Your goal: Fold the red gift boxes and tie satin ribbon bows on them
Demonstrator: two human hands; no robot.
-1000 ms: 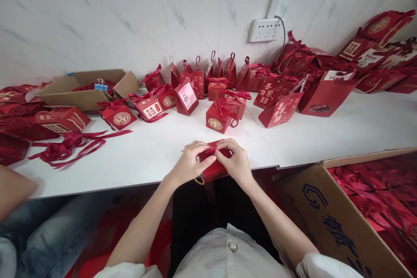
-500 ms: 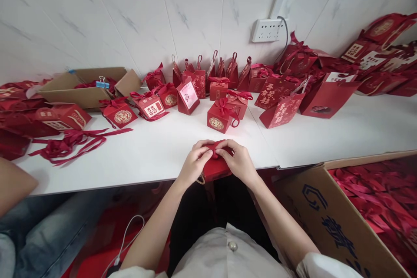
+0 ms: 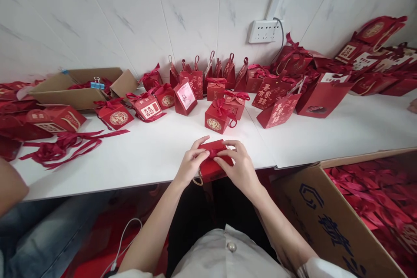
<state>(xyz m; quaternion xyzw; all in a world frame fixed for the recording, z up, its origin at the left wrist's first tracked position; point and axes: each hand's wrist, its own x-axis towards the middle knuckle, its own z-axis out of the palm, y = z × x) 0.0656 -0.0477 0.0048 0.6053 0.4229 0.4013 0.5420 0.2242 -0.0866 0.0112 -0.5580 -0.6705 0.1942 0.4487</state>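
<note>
A red gift box (image 3: 211, 167) with a gold cord handle (image 3: 197, 178) sits at the table's front edge, between my hands. On its top is a dark red ribbon (image 3: 213, 153), gathered at the middle. My left hand (image 3: 192, 160) pinches the ribbon's left side between thumb and forefinger. From the right, my right hand (image 3: 239, 163) reaches over the box top, its thumb and fingers at the ribbon's other side; its fingers are a little apart, and whether they grip the ribbon is hard to see.
Finished-looking red boxes with bows (image 3: 217, 115) stand behind my hands. Loose ribbons (image 3: 65, 145) lie at the left, near an open cardboard box (image 3: 65, 102). A large carton (image 3: 312, 200) full of red ribboned pieces stands at my right. Another person's arm (image 3: 11, 186) shows at far left.
My right fingers have spread and more of the box top shows. The ribbon's middle looks flatter. A bit of a hand has appeared at the far right edge.
</note>
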